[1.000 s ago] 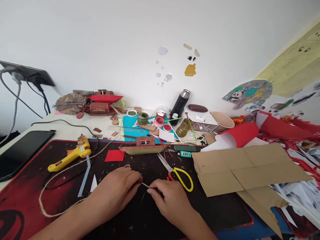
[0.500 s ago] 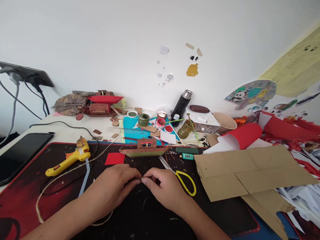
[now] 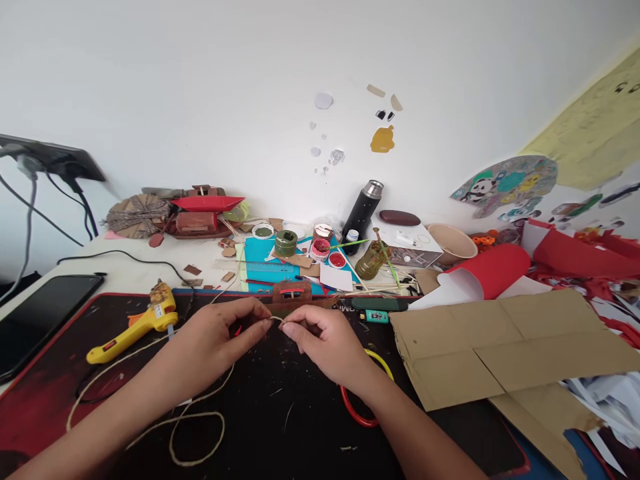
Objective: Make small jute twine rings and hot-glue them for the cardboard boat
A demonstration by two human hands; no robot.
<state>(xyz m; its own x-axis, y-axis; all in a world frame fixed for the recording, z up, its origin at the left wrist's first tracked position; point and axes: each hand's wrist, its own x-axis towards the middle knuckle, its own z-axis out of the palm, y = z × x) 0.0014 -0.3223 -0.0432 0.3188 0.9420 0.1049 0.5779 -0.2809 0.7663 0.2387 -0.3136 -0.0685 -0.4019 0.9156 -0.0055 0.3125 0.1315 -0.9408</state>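
Note:
Between my two hands runs a short stretch of twine (image 3: 275, 319), pinched at each end. My left hand (image 3: 225, 333) holds it between thumb and fingertips, and my right hand (image 3: 320, 337) grips it the same way. Loops of the twine lie on the dark mat below my left forearm. Just beyond my fingers a small model boat (image 3: 293, 293) with a brown cabin is partly hidden by my hands. Scissors with yellow and red handles (image 3: 383, 363) lie partly under my right wrist.
A yellow glue gun (image 3: 135, 327) lies at left, near a black phone (image 3: 45, 320). Paint jars (image 3: 287, 244), a ruler and a black flask (image 3: 363, 213) stand at the back. Cardboard sheets (image 3: 500, 347) and red paper (image 3: 505, 273) cover the right side.
Both hands have risen away from me, toward the model boat, and moved slightly apart, so the twine between them shows. The twine loops on the mat have shifted.

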